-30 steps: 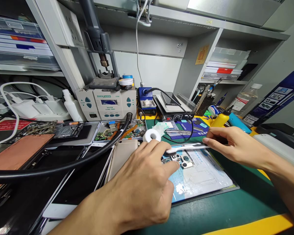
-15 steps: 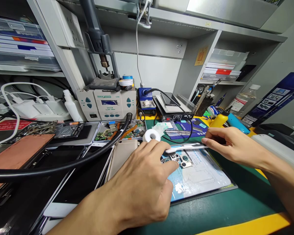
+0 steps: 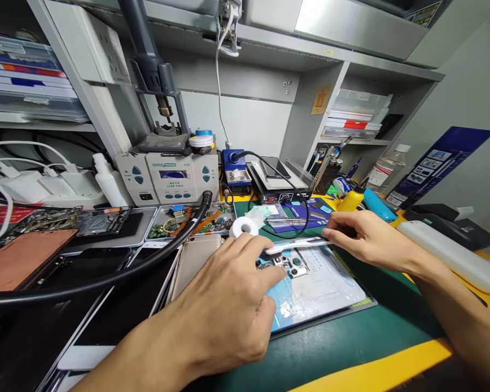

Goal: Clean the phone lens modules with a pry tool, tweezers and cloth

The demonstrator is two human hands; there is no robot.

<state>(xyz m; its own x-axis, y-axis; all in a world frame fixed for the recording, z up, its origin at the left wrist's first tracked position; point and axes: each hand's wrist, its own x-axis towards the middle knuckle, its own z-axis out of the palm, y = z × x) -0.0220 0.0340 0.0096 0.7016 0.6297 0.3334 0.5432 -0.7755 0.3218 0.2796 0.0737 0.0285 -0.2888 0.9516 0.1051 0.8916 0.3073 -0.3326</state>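
My right hand [image 3: 363, 237] pinches the dark end of a white toothbrush [image 3: 296, 245] between thumb and fingers. Its bristle head rests on a group of small phone camera modules [image 3: 297, 265], which lie on a blue-and-white printed sheet [image 3: 326, 296]. From the near left, my left hand [image 3: 232, 294] reaches over the sheet. Its fingers press on both sides of the modules and hold them down, with one fingertip at their near edge. Part of the modules and the left fingertips' contact are hidden behind that hand.
A white ring-shaped roll [image 3: 244, 226] stands behind my left hand. A black hose [image 3: 147, 267] crosses the phones at left, leading to a hot-air station [image 3: 171, 177]. A tray of parts [image 3: 159, 231], a yellow bottle [image 3: 351, 200] and a blue soldering stand [image 3: 234, 163] are around the mat [image 3: 335, 343].
The whole view has shifted, so everything appears a little further left. Both hands keep their hold, and the toothbrush stays over the modules with hardly any visible shift.
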